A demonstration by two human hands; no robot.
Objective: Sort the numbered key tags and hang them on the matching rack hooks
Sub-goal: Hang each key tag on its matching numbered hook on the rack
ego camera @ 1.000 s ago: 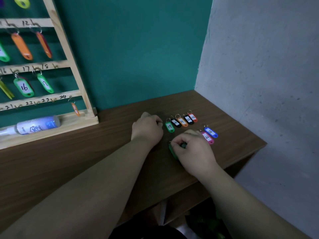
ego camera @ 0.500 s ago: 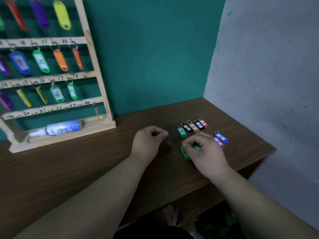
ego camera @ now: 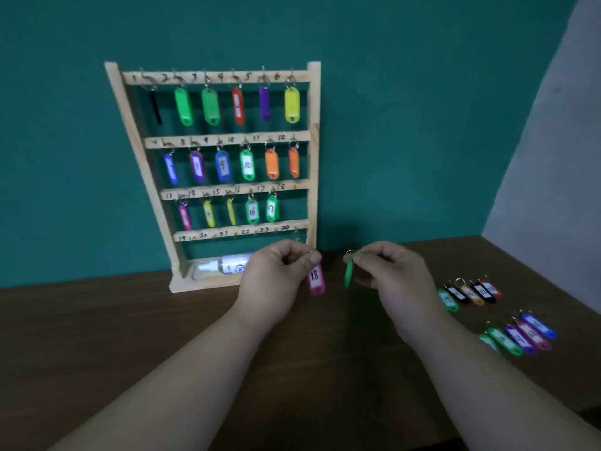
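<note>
Teal wall, dark wooden counter (ego camera: 162,320): tag 18 is lifted, bound for the rack (ego camera: 313,157).

Just in front of the rack's foot, the left hand (ego camera: 273,281) pinches the pink tag (ego camera: 316,281) marked 18 by its top. Beside it, the right hand (ego camera: 393,281) pinches a green tag (ego camera: 348,276) at its ring, seen edge-on so its number is unreadable. The step looks like hanging 18: the next move calls for raising it to the bare hook (ego camera: 294,187) at the right end of the rack's third rail and slipping the ring over it. The rack carries seventeen tags: six, six and five, and the bottom rail looks bare. Well right of the rack lie a row of five loose tags (ego camera: 468,292) and a blurred cluster (ego camera: 520,336) of about five. One bottle (ego camera: 227,266) lies on the rack's base.
</note>
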